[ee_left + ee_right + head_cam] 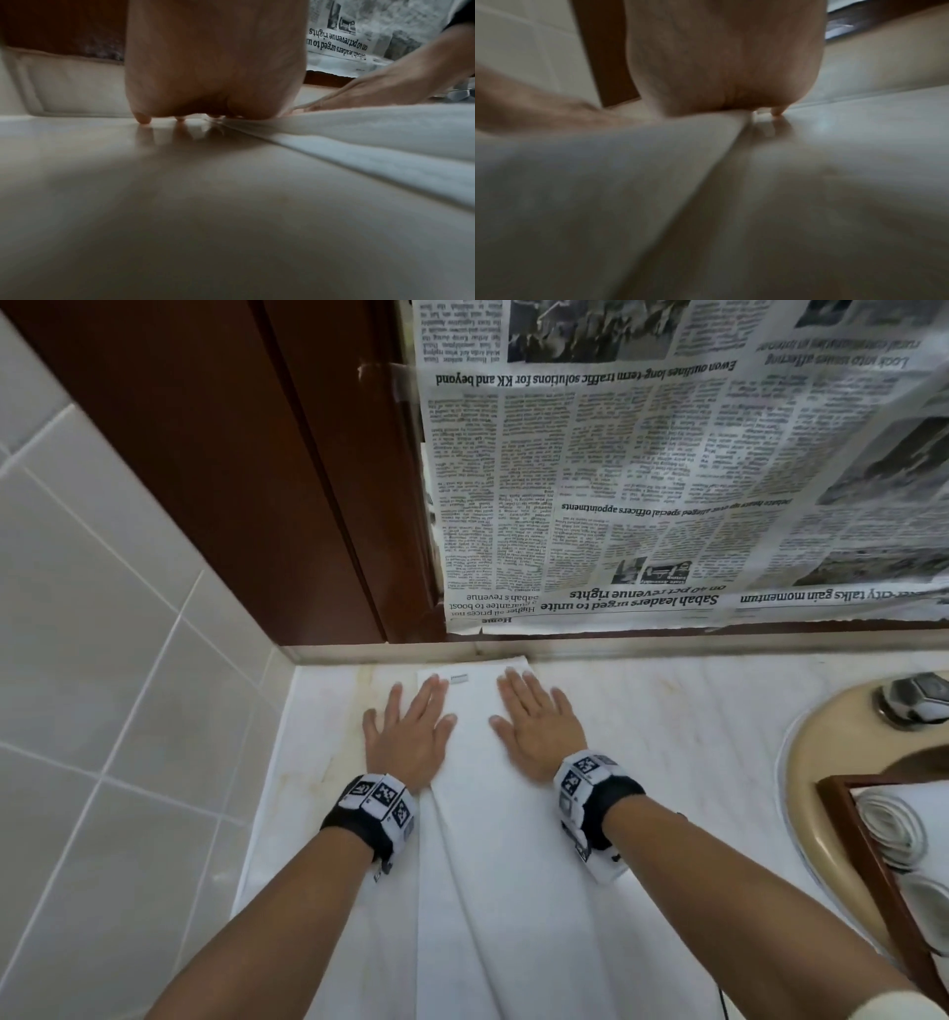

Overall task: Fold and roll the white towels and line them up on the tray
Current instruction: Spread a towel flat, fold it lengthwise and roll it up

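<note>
Lying lengthwise on the pale, glossy marble counter (667, 711) is a long white towel (493, 839), folded into a narrow strip with soft creases fanning toward the near edge. Newspaper (667, 480) sheets hang behind it. At right, a dark wooden tray (847, 819) holds rolled white towels (893, 829) beside a beige oval sink (811, 762). The left hand (411, 737) and right hand (539, 731) press flat on the strip's far end, fingers straight and spread, gripping nothing.
</note>
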Available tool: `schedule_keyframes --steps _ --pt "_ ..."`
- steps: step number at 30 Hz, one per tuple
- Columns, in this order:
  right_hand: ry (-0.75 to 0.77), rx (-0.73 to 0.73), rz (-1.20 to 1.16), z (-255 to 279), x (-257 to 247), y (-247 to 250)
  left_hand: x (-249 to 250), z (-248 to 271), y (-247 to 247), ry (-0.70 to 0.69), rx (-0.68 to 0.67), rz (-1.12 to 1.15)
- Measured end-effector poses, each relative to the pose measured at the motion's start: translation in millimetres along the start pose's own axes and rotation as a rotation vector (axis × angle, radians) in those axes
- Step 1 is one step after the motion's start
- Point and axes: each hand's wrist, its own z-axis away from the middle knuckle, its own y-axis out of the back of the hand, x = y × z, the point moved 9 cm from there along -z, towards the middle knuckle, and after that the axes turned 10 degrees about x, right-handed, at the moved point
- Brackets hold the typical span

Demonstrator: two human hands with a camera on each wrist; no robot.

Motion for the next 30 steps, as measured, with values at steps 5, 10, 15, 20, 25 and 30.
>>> schedule_keyframes --steps 5,10,15,20,25,30 --pt "-0.215 0.04 -0.056 9.6 43.3 13.3 -2.9 0.7 6.6 0.125 0.011 0.149" --pt "0.017 0.163 -0.092 41.4 -7.1 19.0 22.7 25.0 5.0 0.033 -0.019 0.225" --pt "0.046 0.023 -0.011 50.5 -13.1 -7.5 19.4 37.2 -8.6 0.003 -0.066 0.046" --pt "-0.123 0.052 -0.055 66.2 21.8 0.3 -12.6 44.8 3.6 0.18 -0.045 0.094" --pt "-0.014 0.093 -0.087 103.7 -11.1 1.5 18.6 93.3 -0.6 0.064 -0.076 0.101" --pt "-0.023 0.04 -0.046 124.1 -1.9 -14.6 5.6 110.9 -2.7 0.154 -0.081 0.119"
